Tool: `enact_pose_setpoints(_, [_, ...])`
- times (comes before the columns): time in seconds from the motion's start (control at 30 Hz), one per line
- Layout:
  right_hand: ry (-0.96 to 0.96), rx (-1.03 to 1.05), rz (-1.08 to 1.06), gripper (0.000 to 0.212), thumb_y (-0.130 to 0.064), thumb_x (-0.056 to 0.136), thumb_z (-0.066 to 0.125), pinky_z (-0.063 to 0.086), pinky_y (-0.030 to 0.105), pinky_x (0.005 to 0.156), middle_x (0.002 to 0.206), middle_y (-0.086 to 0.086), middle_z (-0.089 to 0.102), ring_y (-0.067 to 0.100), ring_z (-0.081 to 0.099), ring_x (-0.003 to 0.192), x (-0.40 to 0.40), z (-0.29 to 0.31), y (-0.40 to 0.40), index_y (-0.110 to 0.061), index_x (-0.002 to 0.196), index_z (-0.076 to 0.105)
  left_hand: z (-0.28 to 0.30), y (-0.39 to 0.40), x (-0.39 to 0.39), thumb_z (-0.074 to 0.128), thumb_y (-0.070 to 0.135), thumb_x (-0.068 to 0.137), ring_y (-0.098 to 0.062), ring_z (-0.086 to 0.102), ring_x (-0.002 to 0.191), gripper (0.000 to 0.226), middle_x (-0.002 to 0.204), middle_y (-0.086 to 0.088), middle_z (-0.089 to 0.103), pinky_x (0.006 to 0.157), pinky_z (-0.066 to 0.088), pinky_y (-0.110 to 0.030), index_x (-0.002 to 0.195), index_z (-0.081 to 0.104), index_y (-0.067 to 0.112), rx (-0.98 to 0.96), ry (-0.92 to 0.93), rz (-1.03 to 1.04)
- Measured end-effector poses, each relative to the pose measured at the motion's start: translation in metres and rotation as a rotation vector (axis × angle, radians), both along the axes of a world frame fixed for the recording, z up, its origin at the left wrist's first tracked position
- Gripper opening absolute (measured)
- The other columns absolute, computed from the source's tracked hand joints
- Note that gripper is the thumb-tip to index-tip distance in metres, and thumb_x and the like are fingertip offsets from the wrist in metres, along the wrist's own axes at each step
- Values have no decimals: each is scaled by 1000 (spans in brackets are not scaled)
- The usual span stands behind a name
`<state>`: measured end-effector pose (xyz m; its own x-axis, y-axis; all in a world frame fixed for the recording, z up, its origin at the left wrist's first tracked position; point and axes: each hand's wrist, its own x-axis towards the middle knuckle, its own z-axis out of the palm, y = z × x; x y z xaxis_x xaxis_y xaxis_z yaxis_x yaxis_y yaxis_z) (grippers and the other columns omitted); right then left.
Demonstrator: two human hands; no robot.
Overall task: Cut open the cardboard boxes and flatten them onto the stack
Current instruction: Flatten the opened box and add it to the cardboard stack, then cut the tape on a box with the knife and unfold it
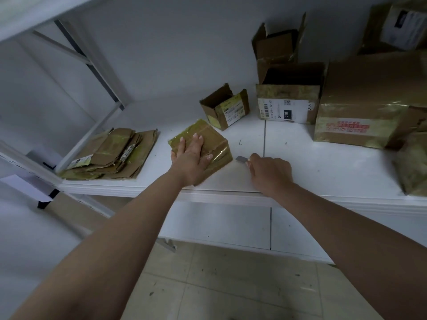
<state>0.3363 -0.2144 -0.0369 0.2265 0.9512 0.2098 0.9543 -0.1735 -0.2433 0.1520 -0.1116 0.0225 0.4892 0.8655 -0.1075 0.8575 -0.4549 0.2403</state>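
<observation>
A small taped cardboard box [213,140] lies closed on the white shelf [323,172]. My left hand [190,158] presses flat on top of it, fingers spread. My right hand [270,173] rests on the shelf just right of the box and grips a small cutter blade [241,159], whose tip points left toward the box's right edge without touching it. A stack of flattened boxes [111,155] lies at the shelf's left end.
Behind stand a small open box [225,107], two open boxes [288,95] stacked at the wall, and a large closed box [369,100] on the right. Another taped box [413,165] sits at the far right edge. A shelf upright [92,65] rises at the left.
</observation>
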Motion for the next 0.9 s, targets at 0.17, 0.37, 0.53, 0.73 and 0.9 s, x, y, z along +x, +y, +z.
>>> enact_pose_setpoints(0.17, [80, 14, -78, 31, -34, 102, 27, 41, 30, 62, 90, 7, 67, 28, 62, 78, 2, 2, -5, -14, 109, 50, 25, -3, 26, 39, 43, 98, -37, 23, 143, 62, 159, -13, 19, 115, 26, -50, 152, 20, 18, -195, -113, 146])
enact_pose_setpoints(0.37, [133, 50, -111, 33, -36, 102, 28, 41, 29, 62, 86, 4, 67, 25, 62, 75, 1, 1, -8, -16, 111, 53, 47, 2, -2, 57, 18, 85, -37, -10, 146, 74, 161, -5, -6, 109, 5, -68, 146, 24, 43, 51, 261, -84])
enact_pose_setpoints(0.53, [140, 100, -117, 32, -36, 101, 30, 35, 27, 57, 80, 0, 65, 20, 55, 65, 0, -2, -12, -16, 107, 54, 25, -1, -11, 55, 20, 88, -27, 44, 126, 77, 148, -7, 24, 108, 34, -40, 147, 15, 51, -132, 91, -107])
enact_pose_setpoints(0.73, [261, 217, -151, 29, -31, 101, 35, 29, 28, 56, 77, 3, 64, 25, 55, 64, -1, -2, -21, -12, 108, 56, 24, -17, 6, 57, 43, 91, -27, 52, 106, 75, 111, -9, 42, 94, 43, -33, 152, 13, 40, -15, 142, -107])
enact_pose_setpoints(0.9, [237, 229, -190, 30, -30, 101, 33, 26, 28, 54, 73, 0, 61, 22, 49, 59, -1, -3, -28, -14, 107, 57, 19, -34, 29, 46, 57, 93, -28, 56, 98, 70, 112, -13, 50, 83, 48, -37, 151, 24, 26, 171, 208, -52])
